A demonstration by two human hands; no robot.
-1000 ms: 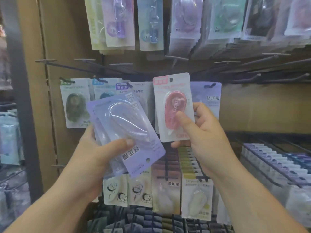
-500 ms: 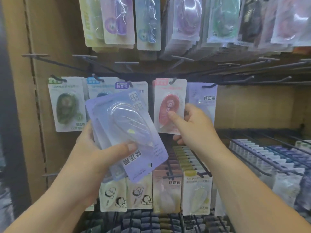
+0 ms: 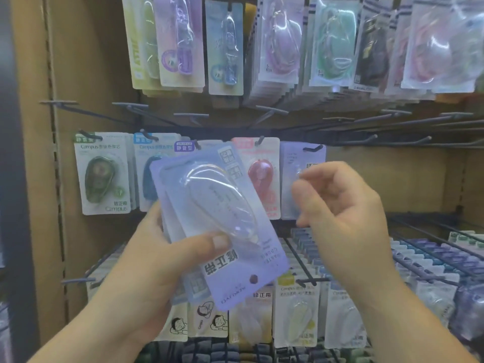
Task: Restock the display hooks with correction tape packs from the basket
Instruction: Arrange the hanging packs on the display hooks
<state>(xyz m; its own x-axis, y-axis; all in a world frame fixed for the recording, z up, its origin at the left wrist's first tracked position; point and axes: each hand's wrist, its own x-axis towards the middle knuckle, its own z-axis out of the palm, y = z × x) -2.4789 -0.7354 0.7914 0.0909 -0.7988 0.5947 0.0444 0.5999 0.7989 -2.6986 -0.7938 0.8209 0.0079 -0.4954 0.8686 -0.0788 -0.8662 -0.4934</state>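
My left hand (image 3: 167,260) grips a small stack of lilac correction tape packs (image 3: 220,218), held upside down and tilted, thumb pressed on the front blister. My right hand (image 3: 340,205) hovers just right of that stack with its fingers loosely curled and nothing in them. Behind the hands, a pink correction tape pack (image 3: 259,179) hangs on a display hook (image 3: 260,140) in the middle row. It sits between a lilac pack (image 3: 301,163) and a blue pack (image 3: 152,163). A green pack (image 3: 102,174) hangs at the far left. No basket is in view.
Several bare hooks (image 3: 191,116) jut out above the middle row, more at the right (image 3: 408,140). Packed upper hooks (image 3: 282,43) hang overhead. Lower rows of packs (image 3: 296,315) and long filled pegs (image 3: 432,260) stick out toward me. A cardboard wall (image 3: 34,179) bounds the left.
My right hand has let go of the pink pack, which now hangs on its hook, and has drawn back toward me. My left hand still holds the lilac packs.
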